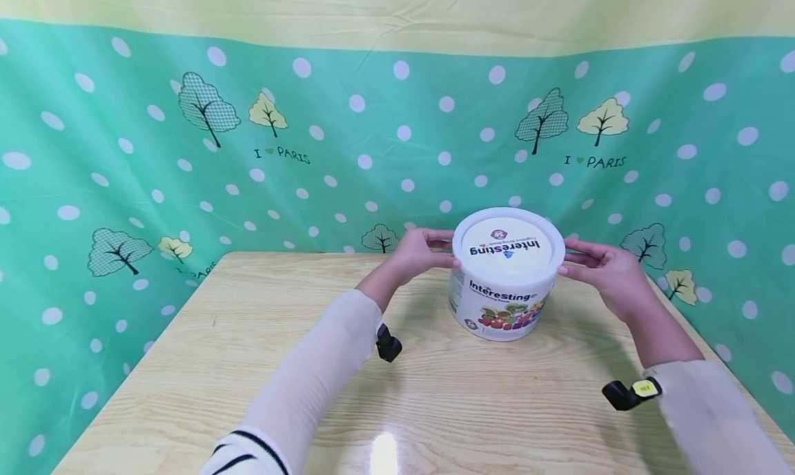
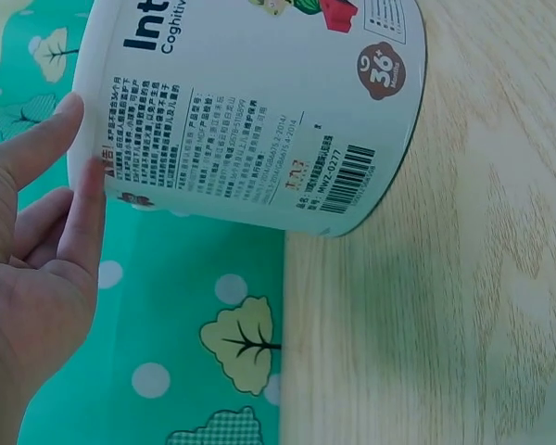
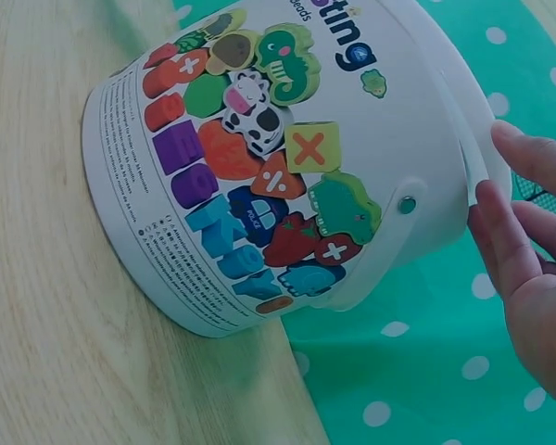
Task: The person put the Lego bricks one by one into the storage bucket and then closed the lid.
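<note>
A white round bucket [image 1: 497, 313] printed with colourful toy shapes and "Interesting" stands upright toward the back right of the table. Its white lid [image 1: 518, 264] sits level on top. My left hand [image 1: 415, 255] grips the lid's rim on the left, thumb on one side and fingers on the other. On the opposite side my right hand [image 1: 611, 275] holds the rim the same way. Text and a barcode [image 2: 346, 181] fill the bucket's side in the left wrist view. In the right wrist view its white plastic handle [image 3: 389, 232] hangs down along the side.
The light wooden table [image 1: 279, 337] extends left and forward of the bucket. Close behind it hangs a green curtain [image 1: 348, 164] with white dots and tree prints, which also runs along both sides. Dark wrist cameras [image 1: 388, 344] sit at both cuffs.
</note>
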Motion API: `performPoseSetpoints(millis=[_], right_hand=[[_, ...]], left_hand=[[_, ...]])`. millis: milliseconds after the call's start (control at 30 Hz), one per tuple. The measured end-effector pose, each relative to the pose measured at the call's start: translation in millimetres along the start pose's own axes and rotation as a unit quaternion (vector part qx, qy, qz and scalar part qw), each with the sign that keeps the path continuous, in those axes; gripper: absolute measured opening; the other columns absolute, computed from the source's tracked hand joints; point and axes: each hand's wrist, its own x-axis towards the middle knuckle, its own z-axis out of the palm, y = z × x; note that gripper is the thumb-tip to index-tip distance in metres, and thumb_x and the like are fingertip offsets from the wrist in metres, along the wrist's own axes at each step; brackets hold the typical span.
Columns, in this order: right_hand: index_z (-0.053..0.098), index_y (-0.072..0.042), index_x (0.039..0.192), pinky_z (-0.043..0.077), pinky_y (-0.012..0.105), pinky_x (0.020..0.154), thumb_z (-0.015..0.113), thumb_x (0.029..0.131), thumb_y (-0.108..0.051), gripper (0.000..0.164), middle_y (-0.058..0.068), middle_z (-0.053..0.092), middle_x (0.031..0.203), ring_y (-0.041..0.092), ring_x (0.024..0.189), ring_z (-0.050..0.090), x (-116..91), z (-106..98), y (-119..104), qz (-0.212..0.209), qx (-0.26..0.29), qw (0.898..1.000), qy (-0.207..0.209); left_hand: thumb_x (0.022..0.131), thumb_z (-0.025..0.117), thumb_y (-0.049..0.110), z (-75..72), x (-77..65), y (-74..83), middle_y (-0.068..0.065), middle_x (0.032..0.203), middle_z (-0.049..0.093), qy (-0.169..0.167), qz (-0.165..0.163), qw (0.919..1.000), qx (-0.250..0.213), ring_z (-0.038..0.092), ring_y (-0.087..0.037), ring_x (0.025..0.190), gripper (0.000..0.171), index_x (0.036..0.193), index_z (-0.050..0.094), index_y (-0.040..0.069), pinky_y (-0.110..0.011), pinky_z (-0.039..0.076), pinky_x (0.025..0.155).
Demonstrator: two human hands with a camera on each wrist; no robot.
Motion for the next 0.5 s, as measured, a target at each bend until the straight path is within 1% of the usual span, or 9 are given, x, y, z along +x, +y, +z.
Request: performPoseSetpoints(millis=[67,133,167,233,333,367,467,500], right_hand=[[0.047,0.005,0.14,0.048,0.01,0.081,0.079,0.084,-0.028,0.072,-0.019,0.064,0.107,-0.007,0.097,0.06,1.3,-0.6,-0.6,0.002,0.0,1.0,-0.003],[0.048,0.005,0.139,0.048,0.01,0.08,0.078,0.084,-0.029,0.072,-0.02,0.063,0.105,-0.005,0.096,0.06,2.3,-1.2,-1.5,0.007,-0.01,1.0,-0.008],[0.048,0.005,0.139,0.048,0.011,0.08,0.079,0.083,-0.031,0.073,-0.018,0.063,0.107,-0.004,0.096,0.06,2.8,-1.6,-1.7,0.012,-0.019,1.0,-0.012],[0.049,0.003,0.139,0.048,0.012,0.08,0.078,0.083,-0.036,0.074,-0.008,0.063,0.115,-0.001,0.097,0.059,3.5,-2.2,-1.8,0.024,-0.04,0.999,-0.025],[0.05,-0.001,0.14,0.048,0.013,0.081,0.078,0.081,-0.042,0.077,0.01,0.058,0.128,0.003,0.099,0.057,3.7,-2.1,-0.8,0.039,-0.07,0.996,-0.042],[0.05,-0.001,0.14,0.048,0.013,0.082,0.078,0.081,-0.043,0.077,0.014,0.056,0.131,0.004,0.1,0.056,3.8,-1.8,-0.3,0.042,-0.077,0.995,-0.047],[0.048,-0.001,0.141,0.049,0.017,0.085,0.078,0.081,-0.042,0.079,0.019,0.054,0.134,0.012,0.106,0.057,3.7,-0.8,0.6,0.04,-0.087,0.994,-0.058],[0.047,-0.001,0.142,0.05,0.021,0.088,0.078,0.081,-0.042,0.08,0.02,0.053,0.135,0.017,0.11,0.057,3.6,-0.6,0.4,0.039,-0.089,0.993,-0.061]], left_hand=[[0.071,0.088,0.014,0.1,0.8,-0.4,0.0,0.117,0.068,0.002,-0.005,1.0,0.004,0.063,-0.015,0.11,0.059,0.126,0.066,0.012,-0.029,0.053,0.089],[0.071,0.088,0.015,0.2,1.5,-0.5,0.0,0.118,0.068,0.005,-0.009,0.9999,0.006,0.062,-0.015,0.11,0.059,0.125,0.066,0.013,-0.029,0.052,0.09],[0.07,0.089,0.015,0.3,1.8,-0.4,0.0,0.119,0.068,0.007,-0.01,0.9999,0.006,0.062,-0.015,0.11,0.059,0.125,0.067,0.013,-0.03,0.052,0.09],[0.07,0.089,0.016,0.6,2.0,0.3,0.0,0.119,0.068,0.011,-0.011,0.9999,0.007,0.062,-0.015,0.11,0.058,0.124,0.067,0.014,-0.03,0.052,0.091],[0.07,0.089,0.018,1.3,2.6,1.3,-0.001,0.119,0.068,0.013,-0.014,0.9997,0.013,0.062,-0.015,0.11,0.059,0.124,0.067,0.014,-0.03,0.052,0.091],[0.07,0.089,0.019,1.6,2.8,1.6,-0.001,0.119,0.068,0.014,-0.015,0.9997,0.017,0.063,-0.015,0.11,0.059,0.124,0.067,0.013,-0.029,0.052,0.09],[0.07,0.089,0.02,2.2,3.6,2.3,-0.002,0.118,0.068,0.013,-0.018,0.9994,0.027,0.063,-0.015,0.108,0.061,0.126,0.066,0.013,-0.029,0.053,0.089],[0.07,0.089,0.02,2.3,3.6,2.8,-0.002,0.117,0.068,0.012,-0.019,0.9993,0.031,0.063,-0.014,0.108,0.061,0.126,0.065,0.012,-0.029,0.053,0.088]])
